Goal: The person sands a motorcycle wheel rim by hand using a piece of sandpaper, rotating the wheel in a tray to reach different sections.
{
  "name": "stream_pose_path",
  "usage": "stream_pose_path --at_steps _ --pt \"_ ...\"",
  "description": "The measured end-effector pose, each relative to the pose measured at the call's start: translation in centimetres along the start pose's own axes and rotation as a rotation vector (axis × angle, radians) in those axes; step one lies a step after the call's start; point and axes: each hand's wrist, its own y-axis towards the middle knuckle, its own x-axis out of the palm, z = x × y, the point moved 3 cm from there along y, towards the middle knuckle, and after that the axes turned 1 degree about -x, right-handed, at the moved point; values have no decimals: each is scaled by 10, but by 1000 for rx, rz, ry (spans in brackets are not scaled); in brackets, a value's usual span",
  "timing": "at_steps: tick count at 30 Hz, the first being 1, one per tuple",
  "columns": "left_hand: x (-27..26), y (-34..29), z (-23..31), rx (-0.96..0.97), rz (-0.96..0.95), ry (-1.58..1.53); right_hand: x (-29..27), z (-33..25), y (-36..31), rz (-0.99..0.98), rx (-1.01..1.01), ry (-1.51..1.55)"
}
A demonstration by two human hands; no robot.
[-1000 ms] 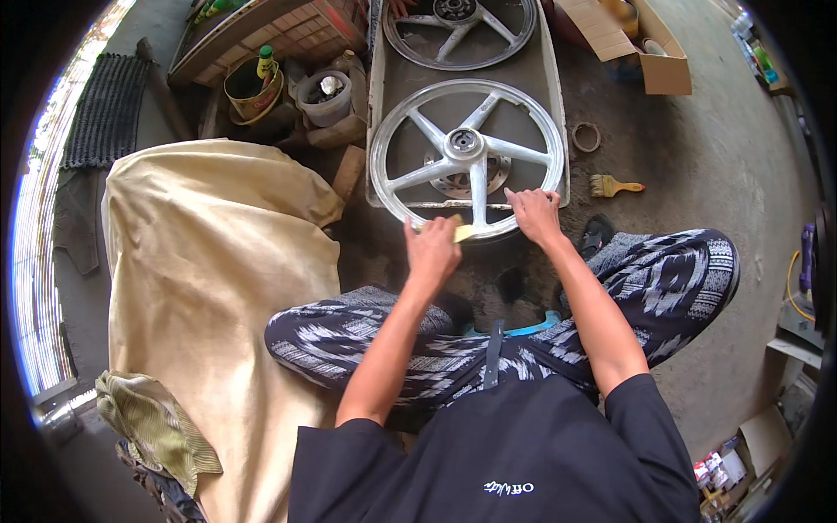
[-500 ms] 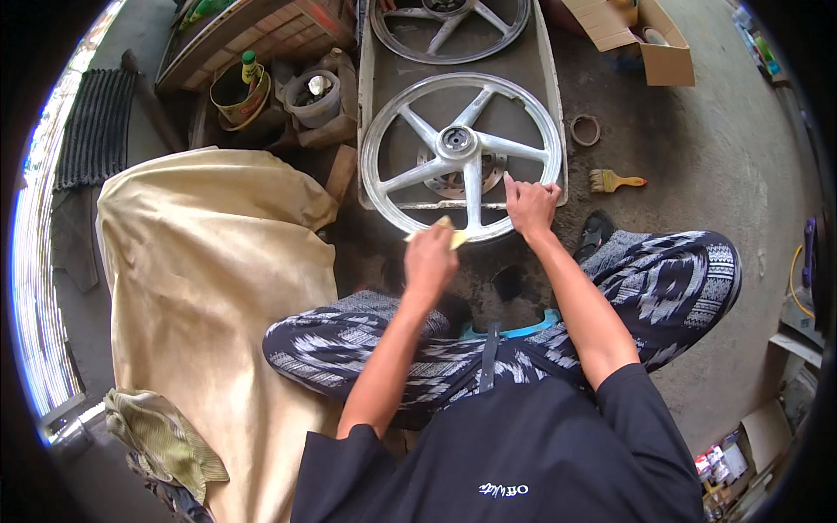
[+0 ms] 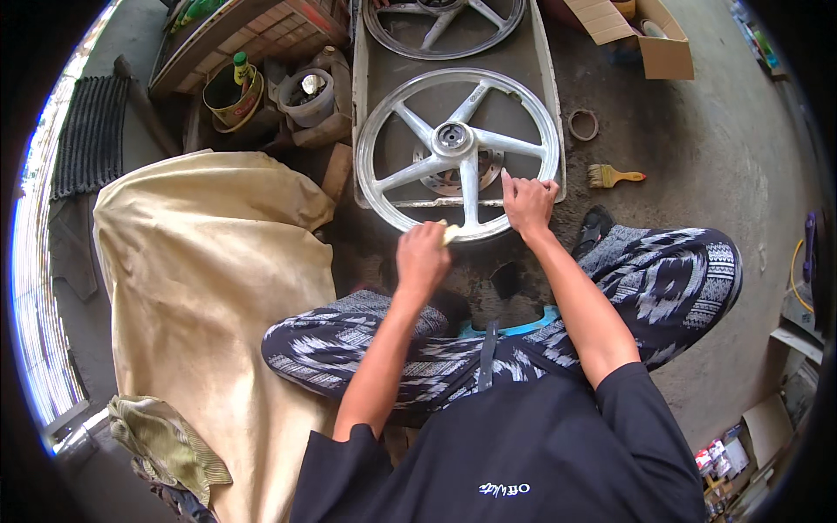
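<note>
A silvery spoked motorcycle wheel [image 3: 470, 187] lies flat across the near end of a shallow tray [image 3: 547, 52], its near rim sticking out past the tray's edge. My left hand [image 3: 423, 257] is closed on a yellow piece of sandpaper [image 3: 450, 234] at the near rim, left of the bottom spoke. My right hand [image 3: 528, 205] grips the rim at the near right, its thumb pointing up along it. Under the spokes a brake disc [image 3: 440, 181] partly shows. Farther up the tray lies a second wheel [image 3: 443, 30], cut off by the picture's upper edge.
To the right lie a paintbrush [image 3: 615, 176] and a round ring [image 3: 583, 125]; a cardboard box [image 3: 667, 59] stands beyond. A tan sheet [image 3: 209, 244] covers something bulky at left. Behind it are a tub [image 3: 311, 109] and a yellowish pail [image 3: 234, 96]. My crossed legs border the near side.
My left hand has shifted slightly down and left along the near rim with the sandpaper. My right hand keeps its grip. The whole view has shifted slightly.
</note>
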Motion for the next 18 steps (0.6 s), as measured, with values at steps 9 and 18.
stream_pose_path --at_steps 9,18 --pt "34 14 46 -29 -29 -35 2 -14 2 -11 6 21" --pt "-28 3 -62 -141 -133 158 0 -7 1 -22 14 44"
